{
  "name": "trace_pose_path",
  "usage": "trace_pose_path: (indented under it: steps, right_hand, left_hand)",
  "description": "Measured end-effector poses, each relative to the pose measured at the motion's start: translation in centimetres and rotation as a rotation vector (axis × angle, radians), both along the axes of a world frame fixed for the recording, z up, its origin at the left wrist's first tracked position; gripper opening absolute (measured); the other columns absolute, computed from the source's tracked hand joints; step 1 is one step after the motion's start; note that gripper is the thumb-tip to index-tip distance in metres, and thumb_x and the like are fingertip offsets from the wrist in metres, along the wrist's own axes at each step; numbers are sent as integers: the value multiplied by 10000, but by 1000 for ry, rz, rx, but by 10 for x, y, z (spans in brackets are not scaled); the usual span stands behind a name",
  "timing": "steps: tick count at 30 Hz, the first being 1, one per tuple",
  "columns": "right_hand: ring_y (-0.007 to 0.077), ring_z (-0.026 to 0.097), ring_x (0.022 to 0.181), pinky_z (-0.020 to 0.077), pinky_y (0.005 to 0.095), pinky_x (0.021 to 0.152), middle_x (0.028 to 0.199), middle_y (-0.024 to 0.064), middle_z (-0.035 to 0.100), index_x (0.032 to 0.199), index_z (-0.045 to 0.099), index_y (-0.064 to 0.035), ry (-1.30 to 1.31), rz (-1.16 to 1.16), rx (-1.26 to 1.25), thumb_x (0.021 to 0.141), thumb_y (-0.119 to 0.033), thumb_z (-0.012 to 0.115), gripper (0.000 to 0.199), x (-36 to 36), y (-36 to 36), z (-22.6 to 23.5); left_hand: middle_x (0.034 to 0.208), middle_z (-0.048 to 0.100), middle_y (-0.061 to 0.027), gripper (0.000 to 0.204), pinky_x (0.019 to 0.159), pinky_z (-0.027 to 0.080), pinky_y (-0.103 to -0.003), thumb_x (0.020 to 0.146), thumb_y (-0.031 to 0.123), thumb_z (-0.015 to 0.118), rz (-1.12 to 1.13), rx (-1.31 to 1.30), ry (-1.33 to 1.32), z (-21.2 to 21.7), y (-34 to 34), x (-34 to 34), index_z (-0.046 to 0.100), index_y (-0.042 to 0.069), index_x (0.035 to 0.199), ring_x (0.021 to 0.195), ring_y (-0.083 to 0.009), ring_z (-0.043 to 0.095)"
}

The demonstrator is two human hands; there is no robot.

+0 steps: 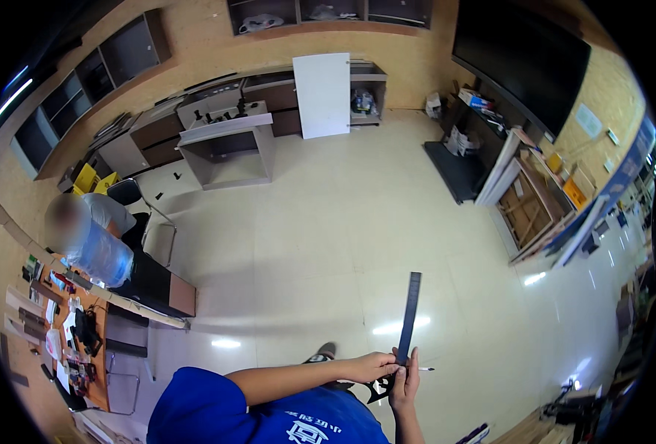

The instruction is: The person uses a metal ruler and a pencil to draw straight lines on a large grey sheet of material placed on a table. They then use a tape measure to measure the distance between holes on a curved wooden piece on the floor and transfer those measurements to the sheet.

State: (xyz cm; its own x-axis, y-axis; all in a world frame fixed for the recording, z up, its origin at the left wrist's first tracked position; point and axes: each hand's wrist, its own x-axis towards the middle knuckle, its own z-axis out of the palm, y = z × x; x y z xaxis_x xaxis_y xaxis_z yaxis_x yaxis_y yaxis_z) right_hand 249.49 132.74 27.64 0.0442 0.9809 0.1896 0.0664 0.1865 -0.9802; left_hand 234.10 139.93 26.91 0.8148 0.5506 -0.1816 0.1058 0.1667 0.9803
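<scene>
The person's two hands meet low in view, both holding a long, straight, dark blue-grey flat strip (411,311) by its lower end. The left hand (376,366) comes in from the left, its fingers closed at the strip's base; the right hand (405,383) grips from the other side, fingers pointing up along it. The strip rises above both hands, tilted slightly right, over the pale glossy floor (328,251). A black piece with openings (380,389) sits just below the left hand, and a slim white pen-like stick (426,369) juts rightward beside the right hand.
</scene>
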Motion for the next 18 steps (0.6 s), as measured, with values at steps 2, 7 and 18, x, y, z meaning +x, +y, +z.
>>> trace_pose_path:
  steps: [2, 7, 18]
  right_hand:
    - [235, 605, 1132, 476, 338, 976, 1321, 226, 596, 1558, 223, 32, -94, 80, 10, 1036, -72, 373, 552, 10, 56, -3]
    - [221, 652, 1004, 515, 322, 898, 1155, 190, 667, 1505, 340, 70, -121, -27, 61, 1031, -55, 399, 494, 32, 181, -45]
    - [215, 607, 1035, 500, 331, 898, 1250, 163, 589, 1563, 174, 56, 47, 29, -53, 1064, -313, 430, 671, 59, 477, -40]
  left_hand:
    - [975, 619, -23, 275, 791, 480, -289, 1064, 235, 493, 100, -120, -89, -10, 40, 6, 580, -5, 1167, 888, -111, 553]
    - [1145, 630, -37, 264, 949, 493, -289, 1024, 95, 533, 158, -218, -128, -33, 168, 36, 559, 1, 1269, 1074, -113, 577]
    - [892, 684, -80, 185, 718, 503, -323, 943, 19, 556, 88, 44, 2, -19, 478, 71, 565, -10, 1126, 790, -152, 624]
